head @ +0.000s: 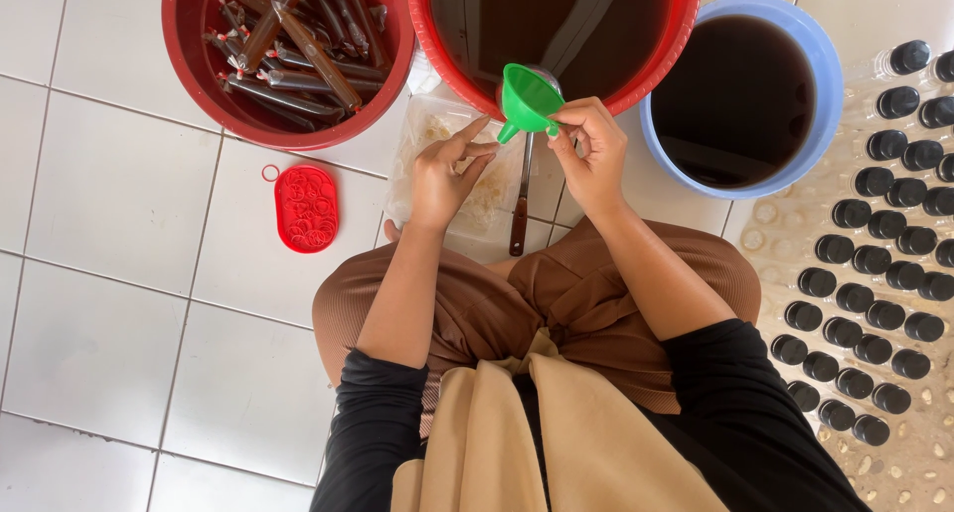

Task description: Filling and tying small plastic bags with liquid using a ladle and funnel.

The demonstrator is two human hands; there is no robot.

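Note:
My right hand (593,154) pinches the spout of a small green funnel (527,98), held tilted over the rim of a big red basin (656,60) of dark brown liquid. My left hand (449,174) is just left of the spout, fingers together at its tip, seemingly holding a thin clear plastic sleeve there; the sleeve itself is hard to make out. Under both hands lies a clear bag of plastic sleeves (432,139) and a ladle handle (520,209) that runs up into the basin.
A red tub (194,70) at the upper left holds several filled, tied tubes of brown liquid (298,55). A blue bucket (815,55) of dark liquid stands right of the basin. Several black-capped clear bottles (874,234) lie at the right. A red oval lid (306,209) rests on the white tiles.

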